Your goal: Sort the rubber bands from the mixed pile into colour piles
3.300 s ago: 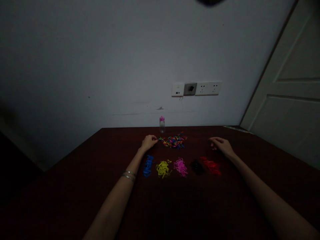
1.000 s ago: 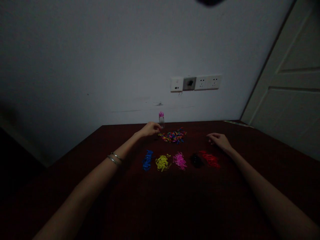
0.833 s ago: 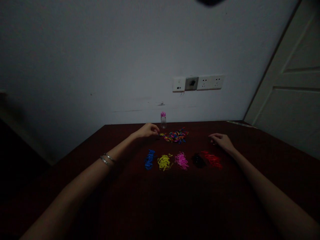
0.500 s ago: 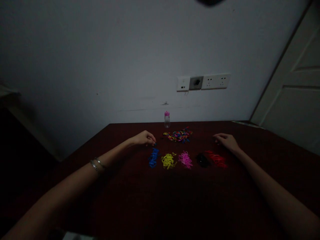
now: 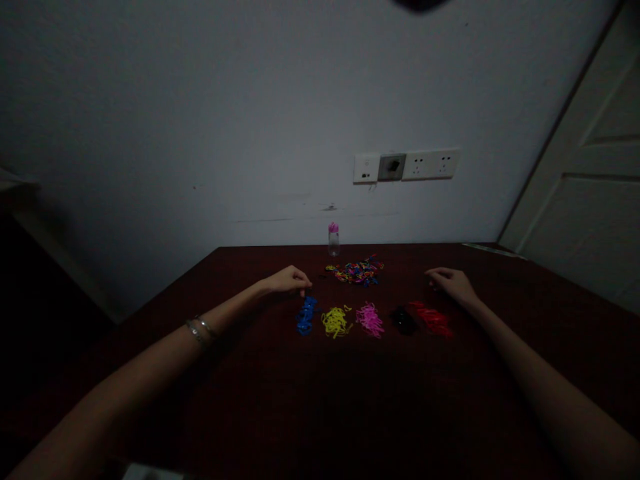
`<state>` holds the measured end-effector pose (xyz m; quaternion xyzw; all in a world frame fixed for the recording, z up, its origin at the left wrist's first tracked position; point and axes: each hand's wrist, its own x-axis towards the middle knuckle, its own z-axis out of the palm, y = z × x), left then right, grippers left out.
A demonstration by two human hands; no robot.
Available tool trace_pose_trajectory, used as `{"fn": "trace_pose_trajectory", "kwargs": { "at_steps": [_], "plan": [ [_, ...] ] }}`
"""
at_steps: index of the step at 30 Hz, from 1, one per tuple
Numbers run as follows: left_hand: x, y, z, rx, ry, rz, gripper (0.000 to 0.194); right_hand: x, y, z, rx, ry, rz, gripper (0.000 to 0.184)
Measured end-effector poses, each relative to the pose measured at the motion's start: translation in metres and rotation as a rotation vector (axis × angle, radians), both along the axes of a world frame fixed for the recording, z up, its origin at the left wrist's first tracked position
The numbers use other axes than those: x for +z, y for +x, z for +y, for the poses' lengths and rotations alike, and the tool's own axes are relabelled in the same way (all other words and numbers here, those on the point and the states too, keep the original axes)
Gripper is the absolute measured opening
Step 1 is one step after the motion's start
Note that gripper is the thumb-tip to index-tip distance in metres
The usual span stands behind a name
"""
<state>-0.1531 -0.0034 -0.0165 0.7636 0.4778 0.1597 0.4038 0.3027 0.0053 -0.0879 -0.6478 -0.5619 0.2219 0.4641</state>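
Note:
My left hand (image 5: 290, 280) has its fingers pinched together just above the far end of a pile of blue rubber bands (image 5: 307, 316). Whatever may be between its fingertips is too small to make out. To the right lie a yellow pile of bands (image 5: 336, 322), a pink pile (image 5: 370, 320), a black pile (image 5: 403, 320) and a red pile (image 5: 433, 319). Behind them is a mixed-colour heap of bands (image 5: 357, 272). My right hand (image 5: 453, 285) rests on the table beyond the red pile, loosely curled, its fingertips apart with nothing seen in them.
A small clear bottle with a pink top (image 5: 333, 240) stands behind the mixed heap, near the wall. The dark red-brown table (image 5: 320, 393) meets the wall, which carries sockets and a switch (image 5: 406, 166). A flat strip (image 5: 493, 251) lies at the back right edge.
My left hand has dipped slightly toward the blue pile, and the blue bit seen at its fingertips no longer shows. My right hand has stayed in place.

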Motion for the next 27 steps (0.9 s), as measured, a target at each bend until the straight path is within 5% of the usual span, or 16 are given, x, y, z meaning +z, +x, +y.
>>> {"fn": "trace_pose_trajectory", "kwargs": {
  "at_steps": [14,21,27],
  "plan": [
    [-0.053,-0.007,0.090,0.763,0.411,-0.254,0.030,-0.002,-0.001,0.001,0.033,0.027,-0.089,0.031],
    [-0.060,0.012,0.093,0.786,0.479,-0.288,0.034,-0.006,0.001,0.005,0.045,0.039,-0.123,0.032],
    [-0.066,0.006,0.095,0.803,0.453,-0.343,0.039,0.008,-0.016,0.003,0.117,0.069,-0.213,0.029]
  ]
}}
